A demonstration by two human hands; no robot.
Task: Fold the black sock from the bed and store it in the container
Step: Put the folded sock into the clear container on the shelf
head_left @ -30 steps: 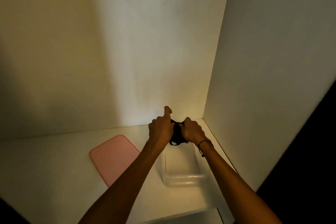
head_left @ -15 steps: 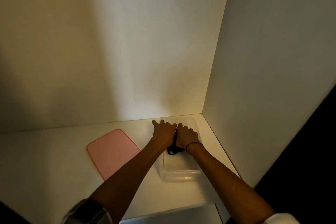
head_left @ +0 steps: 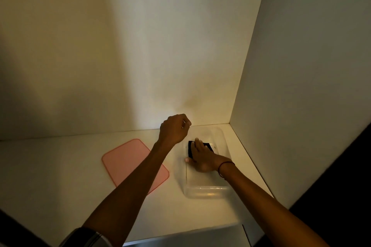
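Black sock sits folded inside the clear container, in its far half, around 12 o'clock of the container's middle. Right hand lies flat on top of the sock, fingers spread and pressing down, thumb out toward 9 o'clock near the container's left wall; no pinch on the fabric, palm just covers most of it. Only the sock's left edge and a far corner show past the fingers. Thin dark band on the right wrist.

Left hand is raised at 11 o'clock of the container, apart from it, fingers curled loosely into a fist, holding nothing. Dark cuff with a light stripe at the left forearm, bottom of view.

Container stands on a white shelf, tucked near the right corner where back wall and side wall meet. Pink lid lies flat on the shelf at 9 o'clock of the container, just beside it, partly under the left forearm. Lighting is dim and warm.
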